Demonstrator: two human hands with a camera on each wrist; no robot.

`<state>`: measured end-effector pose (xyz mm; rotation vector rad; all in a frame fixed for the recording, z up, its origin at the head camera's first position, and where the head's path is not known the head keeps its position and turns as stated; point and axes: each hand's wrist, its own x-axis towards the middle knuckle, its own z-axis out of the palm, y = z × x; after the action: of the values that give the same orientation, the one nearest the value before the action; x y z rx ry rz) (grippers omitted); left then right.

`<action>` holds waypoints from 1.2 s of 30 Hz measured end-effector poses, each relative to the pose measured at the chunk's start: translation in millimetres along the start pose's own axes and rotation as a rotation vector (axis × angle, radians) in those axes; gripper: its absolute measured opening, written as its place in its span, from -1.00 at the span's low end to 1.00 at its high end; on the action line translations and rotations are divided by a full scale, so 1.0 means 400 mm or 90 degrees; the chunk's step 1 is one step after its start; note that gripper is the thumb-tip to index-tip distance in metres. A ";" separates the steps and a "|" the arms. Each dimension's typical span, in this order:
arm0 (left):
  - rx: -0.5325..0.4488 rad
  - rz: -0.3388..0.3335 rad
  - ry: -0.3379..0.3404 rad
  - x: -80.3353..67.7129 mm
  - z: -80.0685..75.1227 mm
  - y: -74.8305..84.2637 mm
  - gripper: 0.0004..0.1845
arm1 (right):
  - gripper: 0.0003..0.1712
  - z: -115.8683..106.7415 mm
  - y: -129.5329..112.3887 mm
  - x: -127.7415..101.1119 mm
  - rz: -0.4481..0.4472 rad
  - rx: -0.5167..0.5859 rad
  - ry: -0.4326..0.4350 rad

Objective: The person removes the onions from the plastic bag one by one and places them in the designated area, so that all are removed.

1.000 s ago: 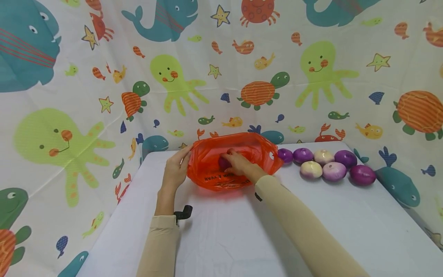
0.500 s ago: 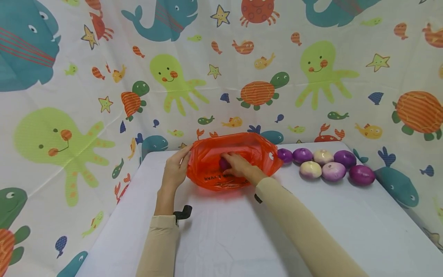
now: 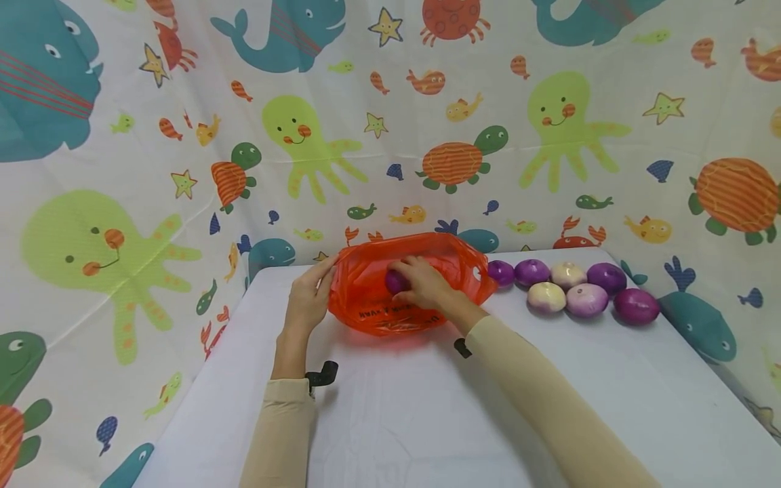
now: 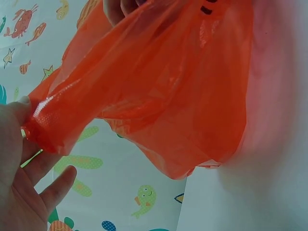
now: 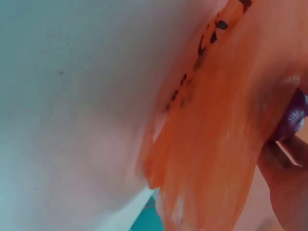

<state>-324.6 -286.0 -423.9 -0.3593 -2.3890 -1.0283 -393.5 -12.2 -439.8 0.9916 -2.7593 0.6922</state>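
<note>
A translucent red-orange plastic bag [image 3: 366, 315] with black print stands on the table, its mouth spread toward the head camera. My left hand [image 3: 308, 299] holds the bag's left rim; in the left wrist view, thumb and fingers pinch the gathered edge while another finger extends free. Inside the mouth, my right hand [image 3: 430, 283] grips a dark purple onion [image 3: 397, 280], fingers over its top and thumb below. The right wrist view shows this onion [image 5: 291, 120] at the right edge, partly behind the bag's film. The bag's front wall crosses in front of its lower interior.
To the bag's right, on the white table [image 3: 390, 420], several onions sit in two rows: purple ones such as the end onion [image 3: 636, 306], and pale ones such as the front onion [image 3: 546, 298]. A sea-animal printed curtain [image 3: 390, 95] hangs behind and at both sides.
My right hand has lifted slightly with the purple onion inside the bag, and its wrist has shifted a little to the right. The left hand and the bag stay nearly still.
</note>
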 end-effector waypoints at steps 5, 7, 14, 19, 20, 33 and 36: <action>0.004 0.003 -0.002 0.002 0.002 0.001 -0.56 | -0.14 -0.016 0.014 -0.038 0.002 0.031 0.033; 0.005 0.005 -0.003 0.002 0.002 0.002 -0.56 | -0.15 -0.020 0.020 -0.053 0.001 0.046 0.049; 0.015 -0.006 0.001 0.000 -0.002 0.007 -0.56 | -0.19 -0.033 0.020 -0.110 -0.039 0.073 0.142; 0.012 -0.007 -0.001 0.001 -0.001 0.010 -0.55 | -0.19 -0.037 0.018 -0.152 -0.049 0.109 0.189; 0.011 -0.008 -0.002 0.001 -0.001 0.009 -0.55 | -0.18 -0.037 0.018 -0.159 -0.051 0.114 0.197; 0.005 -0.002 -0.002 -0.001 0.000 0.005 -0.55 | -0.22 -0.052 0.021 -0.187 -0.091 0.108 0.254; 0.004 0.003 -0.001 0.001 0.000 0.004 -0.55 | -0.24 -0.056 0.023 -0.190 -0.085 0.102 0.256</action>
<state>-324.3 -285.0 -422.8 -0.3627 -2.3907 -1.0196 -340.9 47.8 -443.6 0.9327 -2.3004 0.9814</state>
